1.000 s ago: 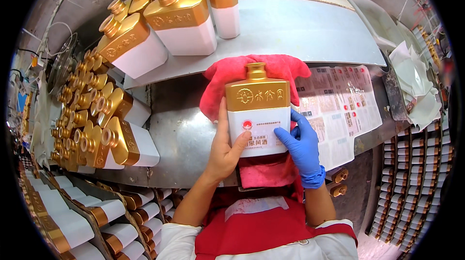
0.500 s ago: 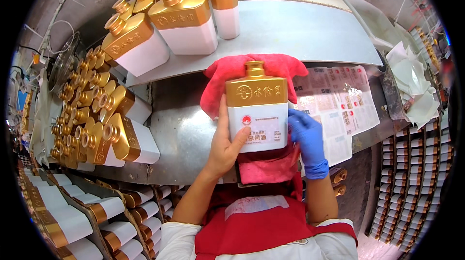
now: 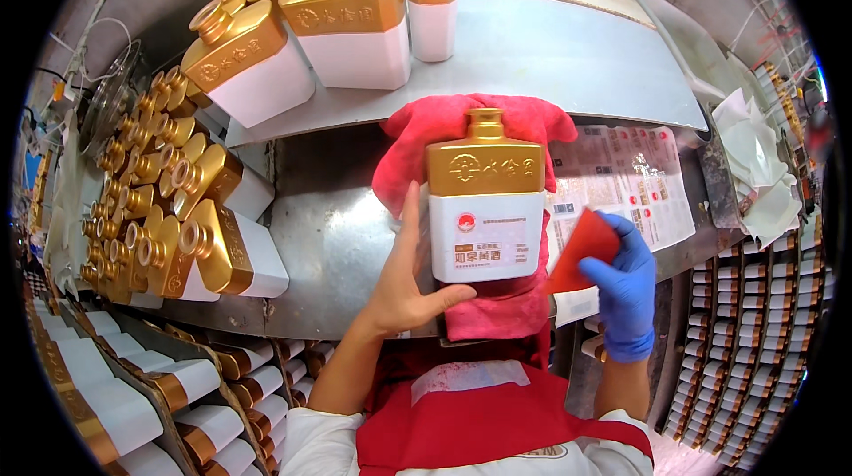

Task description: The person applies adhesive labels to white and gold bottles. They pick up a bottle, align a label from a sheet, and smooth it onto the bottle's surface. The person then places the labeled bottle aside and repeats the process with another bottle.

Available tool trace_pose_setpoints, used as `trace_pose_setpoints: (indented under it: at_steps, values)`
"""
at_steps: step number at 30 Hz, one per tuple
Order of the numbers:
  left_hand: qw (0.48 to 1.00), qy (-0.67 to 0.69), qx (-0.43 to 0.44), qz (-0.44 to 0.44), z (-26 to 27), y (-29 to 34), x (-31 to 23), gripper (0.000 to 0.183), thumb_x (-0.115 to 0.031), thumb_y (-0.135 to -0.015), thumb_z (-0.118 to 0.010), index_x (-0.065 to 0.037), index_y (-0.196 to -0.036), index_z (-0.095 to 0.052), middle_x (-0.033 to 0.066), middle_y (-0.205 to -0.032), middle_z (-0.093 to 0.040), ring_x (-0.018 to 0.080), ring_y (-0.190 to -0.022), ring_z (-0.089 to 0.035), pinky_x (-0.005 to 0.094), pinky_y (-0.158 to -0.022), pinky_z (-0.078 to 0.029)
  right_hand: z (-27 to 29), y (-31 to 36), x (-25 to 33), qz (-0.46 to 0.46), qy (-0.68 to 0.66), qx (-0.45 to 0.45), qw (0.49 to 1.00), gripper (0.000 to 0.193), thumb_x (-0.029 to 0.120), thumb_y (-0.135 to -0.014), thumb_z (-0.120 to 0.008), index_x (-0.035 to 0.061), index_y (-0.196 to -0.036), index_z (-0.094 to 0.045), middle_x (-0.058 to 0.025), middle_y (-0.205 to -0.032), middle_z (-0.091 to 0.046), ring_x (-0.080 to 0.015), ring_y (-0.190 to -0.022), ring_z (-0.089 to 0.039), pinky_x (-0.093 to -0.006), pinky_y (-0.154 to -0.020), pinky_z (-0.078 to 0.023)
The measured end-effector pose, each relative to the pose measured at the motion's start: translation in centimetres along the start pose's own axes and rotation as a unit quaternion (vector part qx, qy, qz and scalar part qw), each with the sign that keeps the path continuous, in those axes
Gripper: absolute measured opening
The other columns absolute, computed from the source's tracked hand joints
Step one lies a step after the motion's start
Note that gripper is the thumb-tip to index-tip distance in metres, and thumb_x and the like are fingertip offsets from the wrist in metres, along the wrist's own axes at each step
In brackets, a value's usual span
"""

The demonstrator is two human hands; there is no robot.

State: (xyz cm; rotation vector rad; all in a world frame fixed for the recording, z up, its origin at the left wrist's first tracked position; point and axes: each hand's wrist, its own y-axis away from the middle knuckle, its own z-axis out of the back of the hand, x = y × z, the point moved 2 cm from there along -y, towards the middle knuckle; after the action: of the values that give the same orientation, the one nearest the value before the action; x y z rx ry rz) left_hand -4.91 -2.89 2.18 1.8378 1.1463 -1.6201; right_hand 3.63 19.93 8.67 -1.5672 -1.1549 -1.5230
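A white bottle with a gold shoulder and neck [image 3: 485, 232] lies face up on a red cloth [image 3: 404, 161], its base toward me. A clear film with printing and a red round mark covers the lower front of its white body. My bare left hand [image 3: 406, 276] is open along the bottle's left side, its thumb just below the base; whether it touches the bottle I cannot tell. Off the bottle's lower right, my blue-gloved right hand [image 3: 628, 285] grips a flat red scraper-like piece [image 3: 586, 250] between thumb and fingers.
Printed label sheets [image 3: 635, 179] lie right of the cloth. Several gold-and-white bottles [image 3: 348, 41] stand on the raised grey board [image 3: 568, 50] ahead; more crowd the left [image 3: 217, 250]. Racks of bottles [image 3: 741, 334] flank me. Crumpled white paper [image 3: 750, 152] sits at the far right.
My left hand has loosened from the bottle, its thumb sliding off the front. My right hand has moved right, away from the bottle, and now shows the red piece.
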Motion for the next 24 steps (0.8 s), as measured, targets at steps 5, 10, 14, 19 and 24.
trace_pose_setpoints:
  at_steps: [5,10,14,19,24]
  values:
    - [0.986,-0.166,-0.003,-0.002,0.3,0.6,0.1,0.117,-0.001,-0.067,-0.079,-0.004,-0.148,0.006,0.0166,-0.152,-0.016,0.0273,-0.139,-0.024,0.0395,-0.112,-0.023,-5.2,0.4,0.5,0.026,0.071,0.080,0.994,0.043,-0.008,-0.075,-0.067,-0.0035,-0.117,-0.056,-0.0130,-0.117,-0.059,-0.0190,-0.110,-0.055,-0.0312,-0.097,-0.043]
    - [0.978,-0.209,-0.012,0.007,0.1,0.8,0.7,0.113,0.001,-0.069,-0.077,-0.003,-0.149,0.002,0.0164,-0.151,-0.020,0.0268,-0.137,-0.029,0.0387,-0.110,-0.027,-6.2,0.0,-0.4,0.036,0.072,0.061,0.995,0.043,-0.008,-0.078,-0.065,-0.0048,-0.119,-0.054,-0.0141,-0.119,-0.058,-0.0192,-0.112,-0.054,-0.0316,-0.098,-0.043]
    - [0.978,-0.205,-0.021,0.007,0.2,0.8,1.2,0.112,0.001,-0.069,-0.077,-0.004,-0.149,0.001,0.0164,-0.150,-0.023,0.0260,-0.135,-0.032,0.0378,-0.108,-0.032,-6.6,-0.3,-0.9,0.064,0.101,0.048,0.992,0.043,-0.009,-0.078,-0.065,-0.0041,-0.119,-0.054,-0.0120,-0.119,-0.057,-0.0178,-0.111,-0.054,-0.0301,-0.095,-0.045]
    - [0.978,-0.208,-0.022,0.001,0.1,0.7,1.1,0.110,0.002,-0.069,-0.076,-0.003,-0.149,0.000,0.0165,-0.149,-0.024,0.0265,-0.134,-0.035,0.0383,-0.107,-0.034,-6.4,-0.5,-1.4,0.074,0.115,0.028,0.990,0.042,-0.010,-0.078,-0.064,-0.0039,-0.119,-0.054,-0.0092,-0.117,-0.056,-0.0156,-0.107,-0.054,-0.0281,-0.090,-0.048]
    - [0.978,-0.206,-0.027,-0.006,0.1,0.8,1.2,0.110,0.001,-0.069,-0.077,-0.003,-0.149,-0.001,0.0165,-0.148,-0.025,0.0263,-0.133,-0.035,0.0385,-0.107,-0.035,-6.5,-0.5,-1.5,0.083,0.122,0.027,0.989,0.042,-0.009,-0.079,-0.064,-0.0040,-0.119,-0.054,-0.0081,-0.115,-0.055,-0.0153,-0.106,-0.055,-0.0280,-0.089,-0.049]
